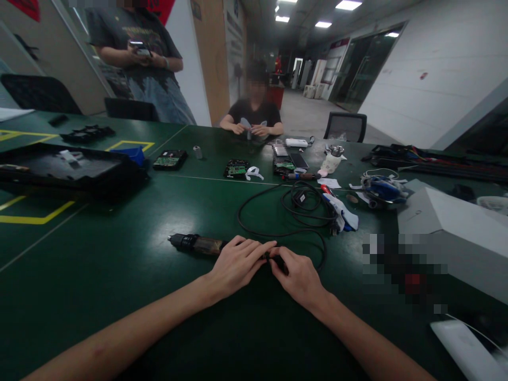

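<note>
A dark electric screwdriver point(200, 244) lies on the green tabletop, its tip pointing left. My left hand point(240, 263) is closed over its rear half, fingers reaching across the body. At the rear end of the tool, my right hand point(296, 272) pinches with thumb and fingers where the black cable point(323, 248) runs in. Both hands' fingertips nearly meet there and hide the joint between cable and tool. Beyond my hands, the rest of the cable lies in loose coils with a small labelled block.
White-and-blue gloves point(343, 212) lie right of the coils. Hard drives point(170, 160) and a second screwdriver point(304, 177) sit farther back. A white box point(444, 233) is at right, a black tray point(71, 169) at left. One person sits opposite; another stands holding a phone.
</note>
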{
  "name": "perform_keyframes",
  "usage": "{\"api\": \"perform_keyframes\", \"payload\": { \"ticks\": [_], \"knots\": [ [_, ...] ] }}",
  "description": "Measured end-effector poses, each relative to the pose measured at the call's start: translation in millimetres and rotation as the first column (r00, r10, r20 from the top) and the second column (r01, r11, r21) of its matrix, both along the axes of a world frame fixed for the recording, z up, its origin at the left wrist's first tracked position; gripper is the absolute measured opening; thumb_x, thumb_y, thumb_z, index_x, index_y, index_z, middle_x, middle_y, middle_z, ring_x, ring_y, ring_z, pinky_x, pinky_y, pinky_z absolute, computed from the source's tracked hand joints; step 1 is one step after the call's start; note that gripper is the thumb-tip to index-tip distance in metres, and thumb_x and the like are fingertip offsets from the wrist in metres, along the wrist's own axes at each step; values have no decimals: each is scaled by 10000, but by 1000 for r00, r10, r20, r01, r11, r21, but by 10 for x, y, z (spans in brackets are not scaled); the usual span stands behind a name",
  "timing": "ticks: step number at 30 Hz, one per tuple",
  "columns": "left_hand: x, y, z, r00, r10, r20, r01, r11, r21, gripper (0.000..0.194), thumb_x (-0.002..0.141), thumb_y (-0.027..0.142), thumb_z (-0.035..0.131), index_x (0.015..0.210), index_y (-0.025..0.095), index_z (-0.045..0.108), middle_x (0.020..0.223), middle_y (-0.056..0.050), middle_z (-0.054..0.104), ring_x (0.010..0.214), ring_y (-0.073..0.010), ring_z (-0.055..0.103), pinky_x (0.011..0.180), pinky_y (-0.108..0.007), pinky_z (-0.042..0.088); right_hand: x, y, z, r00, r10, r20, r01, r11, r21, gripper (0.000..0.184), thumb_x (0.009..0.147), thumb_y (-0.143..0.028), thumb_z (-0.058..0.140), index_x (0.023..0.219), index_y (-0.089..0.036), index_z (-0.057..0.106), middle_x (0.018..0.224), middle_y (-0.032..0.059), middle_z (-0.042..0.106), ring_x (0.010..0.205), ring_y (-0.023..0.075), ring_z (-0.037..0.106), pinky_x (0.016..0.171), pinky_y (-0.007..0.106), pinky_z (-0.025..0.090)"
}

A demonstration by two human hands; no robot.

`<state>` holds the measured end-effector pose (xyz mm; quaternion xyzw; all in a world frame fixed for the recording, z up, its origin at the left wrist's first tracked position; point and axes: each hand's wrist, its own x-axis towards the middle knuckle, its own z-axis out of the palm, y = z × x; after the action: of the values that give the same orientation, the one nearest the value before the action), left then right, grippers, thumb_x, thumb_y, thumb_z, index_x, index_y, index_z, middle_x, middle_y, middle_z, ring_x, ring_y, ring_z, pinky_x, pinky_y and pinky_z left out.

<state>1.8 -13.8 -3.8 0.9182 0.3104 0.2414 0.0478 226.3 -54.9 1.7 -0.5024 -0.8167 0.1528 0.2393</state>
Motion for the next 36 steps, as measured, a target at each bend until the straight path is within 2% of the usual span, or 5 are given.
{"api": "perform_keyframes", "payload": {
  "ticks": [8,13,25,30,36],
  "knots": [
    [9,1,7,1000,4,1,-4,1000,13,503,1053,274,494,1545,266,394,1205,-38,717,1049,-181,682,932,-368,436,-3,2,-12,1000,-8,2,8,1000,5,84,1009,-214,566,1083,-235,598,1083,44,733,827,192,719,728,301,538],
    [0,8,12,999,-31,4,31,999,-13,597,1037,279,508,1597,267,302,1252,-34,706,1081,-178,679,942,-370,437,-5,0,1,1000,4,-5,-4,1000,7,117,1018,-210,553,1118,-242,604,1109,48,731,885,202,725,771,310,553],
    [-13,8,6,999,-52,10,52,997,-49,572,1042,261,490,1586,280,316,1271,-36,700,1109,-193,664,952,-385,416,1,-2,-8,1000,3,3,-3,1000,-12,110,1029,-224,552,1131,-239,590,1104,46,724,900,210,721,790,326,548],
    [5,10,-8,1000,6,16,-5,1000,-29,532,1046,295,508,1560,276,369,1253,-43,705,1072,-204,669,935,-393,414,-2,4,-11,1000,2,-4,-2,1000,-20,116,1021,-216,559,1129,-237,596,1113,48,725,908,210,723,792,325,553],
    [-10,15,-10,999,-46,15,46,999,-28,534,1047,261,485,1565,286,361,1227,-34,715,1077,-185,677,941,-380,425,-6,8,-11,1000,-3,6,3,1000,-2,95,1013,-217,567,1101,-234,600,1092,46,731,883,209,730,765,320,552]
  ]
}}
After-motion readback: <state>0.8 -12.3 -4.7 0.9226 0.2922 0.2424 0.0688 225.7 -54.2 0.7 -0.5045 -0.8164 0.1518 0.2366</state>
